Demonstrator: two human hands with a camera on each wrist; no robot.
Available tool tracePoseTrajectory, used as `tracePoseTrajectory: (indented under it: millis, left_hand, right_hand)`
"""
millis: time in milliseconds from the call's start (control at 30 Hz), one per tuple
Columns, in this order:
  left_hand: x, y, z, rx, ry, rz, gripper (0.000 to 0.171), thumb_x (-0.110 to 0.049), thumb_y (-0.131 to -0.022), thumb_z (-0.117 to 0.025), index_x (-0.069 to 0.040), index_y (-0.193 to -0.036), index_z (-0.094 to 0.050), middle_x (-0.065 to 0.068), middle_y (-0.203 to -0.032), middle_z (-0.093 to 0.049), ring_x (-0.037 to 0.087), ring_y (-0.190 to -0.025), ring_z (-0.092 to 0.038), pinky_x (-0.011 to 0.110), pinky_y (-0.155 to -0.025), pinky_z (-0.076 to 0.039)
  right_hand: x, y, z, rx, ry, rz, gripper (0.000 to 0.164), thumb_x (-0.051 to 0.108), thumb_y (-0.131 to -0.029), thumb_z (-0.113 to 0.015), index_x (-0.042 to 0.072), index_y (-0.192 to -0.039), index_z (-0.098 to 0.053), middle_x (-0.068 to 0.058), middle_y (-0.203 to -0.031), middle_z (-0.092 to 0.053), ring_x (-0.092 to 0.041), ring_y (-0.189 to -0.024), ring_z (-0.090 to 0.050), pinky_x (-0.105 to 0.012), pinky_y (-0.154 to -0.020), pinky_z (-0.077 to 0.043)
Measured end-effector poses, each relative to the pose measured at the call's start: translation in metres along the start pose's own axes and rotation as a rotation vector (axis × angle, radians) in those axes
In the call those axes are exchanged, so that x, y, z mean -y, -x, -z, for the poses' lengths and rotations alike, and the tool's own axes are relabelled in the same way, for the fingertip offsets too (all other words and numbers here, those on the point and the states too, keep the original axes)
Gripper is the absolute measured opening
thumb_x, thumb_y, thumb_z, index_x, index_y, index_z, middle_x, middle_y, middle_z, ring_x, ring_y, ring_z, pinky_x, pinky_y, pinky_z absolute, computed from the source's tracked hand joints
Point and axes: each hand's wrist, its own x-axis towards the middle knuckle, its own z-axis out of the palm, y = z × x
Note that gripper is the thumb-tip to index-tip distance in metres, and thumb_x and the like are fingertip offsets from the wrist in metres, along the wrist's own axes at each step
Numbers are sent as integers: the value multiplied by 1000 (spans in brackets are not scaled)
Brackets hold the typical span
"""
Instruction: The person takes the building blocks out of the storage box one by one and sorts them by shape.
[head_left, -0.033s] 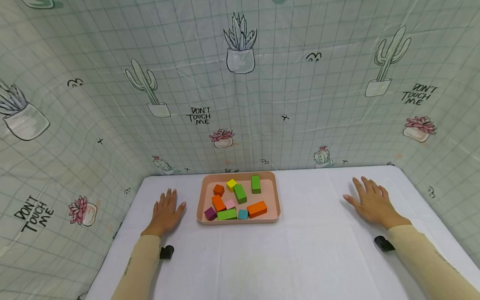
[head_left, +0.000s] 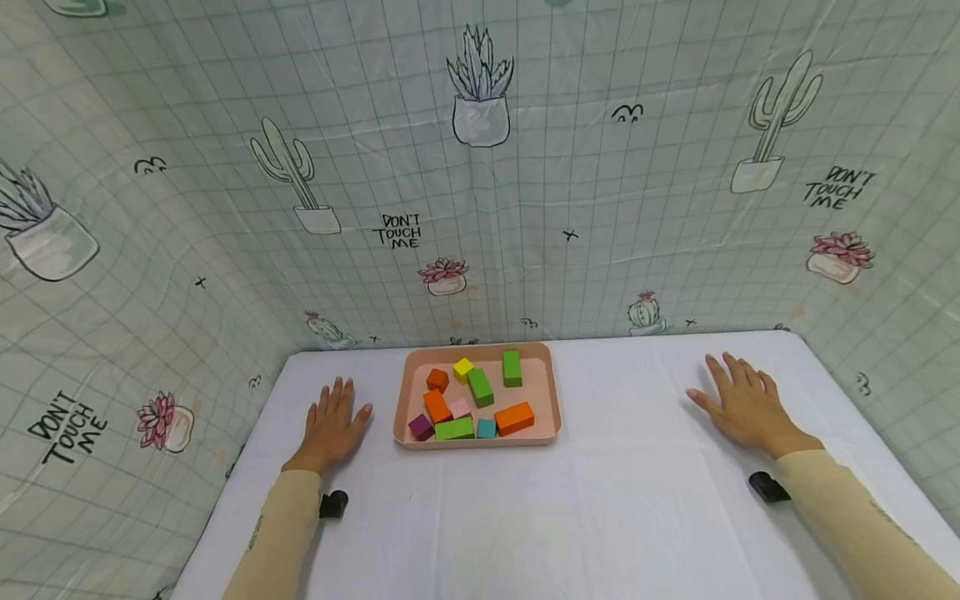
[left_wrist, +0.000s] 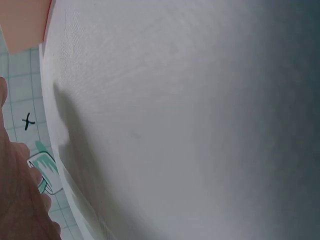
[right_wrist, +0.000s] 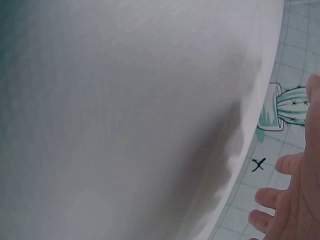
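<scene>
Toward the back of the white table sits a shallow pink tray (head_left: 543, 400) holding several coloured blocks. Among them are a yellow cube (head_left: 463, 370), a purple cube (head_left: 422, 427), a blue cube (head_left: 487, 428), a pink cube (head_left: 461, 408), a large orange block (head_left: 514, 419) and a green block (head_left: 512, 369) at the back. My left hand (head_left: 330, 425) is palm down beside the tray's left side, apart from it, fingers extended. Well to the tray's right, my right hand (head_left: 746, 408) is also palm down with fingers spread. Neither hand holds anything.
White cloth covers the table (head_left: 600, 517). A grid-patterned curtain (head_left: 525, 192) with printed cacti hangs behind it and along both sides. Dark wrist devices show under the left sleeve (head_left: 281, 525) and the right sleeve (head_left: 847, 500). The tray's corner (left_wrist: 25, 25) appears in the left wrist view.
</scene>
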Motion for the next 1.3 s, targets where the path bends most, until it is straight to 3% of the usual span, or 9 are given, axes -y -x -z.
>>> tracePoseTrajectory:
  millis: [433,700,867,1033,1167,1300]
  left_hand:
    - [-16,5,2,-5,2,-7,74,-35,-113,-40,10,-164,-12,32,-172,-4,54,-158,2,70,-125,2]
    - [-27,4,-2,-141,40,-121,63,-29,-111,-47,11,-159,-34,34,-163,-34,55,-151,-30,71,-122,-23]
    - [-37,4,-4,-144,128,-79,57,-27,-111,-51,5,-157,-42,30,-158,-45,50,-144,-44,66,-120,-34]
    - [-47,4,-7,-148,195,-60,44,-18,-108,-57,4,-146,-56,24,-138,-63,37,-114,-62,52,-97,-54]
    - [-54,4,-10,-159,270,-72,35,-9,-104,-61,6,-135,-64,23,-122,-68,27,-95,-64,35,-78,-54]
    - [-59,5,-12,-140,372,-48,32,-7,-103,-63,9,-131,-66,24,-118,-69,20,-82,-62,24,-66,-52]
  right_hand:
    - [8,2,-6,-34,-2,46,86,56,-110,-45,-13,-159,-28,-44,-157,-23,-63,-143,-23,-77,-112,-17]
    - [20,1,-5,-71,7,89,82,53,-109,-49,-10,-159,-31,-42,-157,-26,-62,-142,-27,-76,-111,-20]
    - [27,1,-5,-74,2,101,81,52,-109,-51,-10,-159,-32,-41,-157,-28,-62,-141,-29,-75,-111,-21]
    - [35,3,-6,-85,-7,119,79,48,-108,-55,-8,-159,-33,-39,-156,-31,-61,-140,-31,-74,-112,-21]
    - [40,5,-6,-94,-12,130,77,46,-108,-57,-7,-159,-34,-38,-155,-33,-60,-140,-33,-74,-112,-21]
    - [43,5,-6,-96,-10,135,77,45,-108,-56,-6,-160,-34,-37,-155,-35,-60,-139,-34,-73,-112,-21]
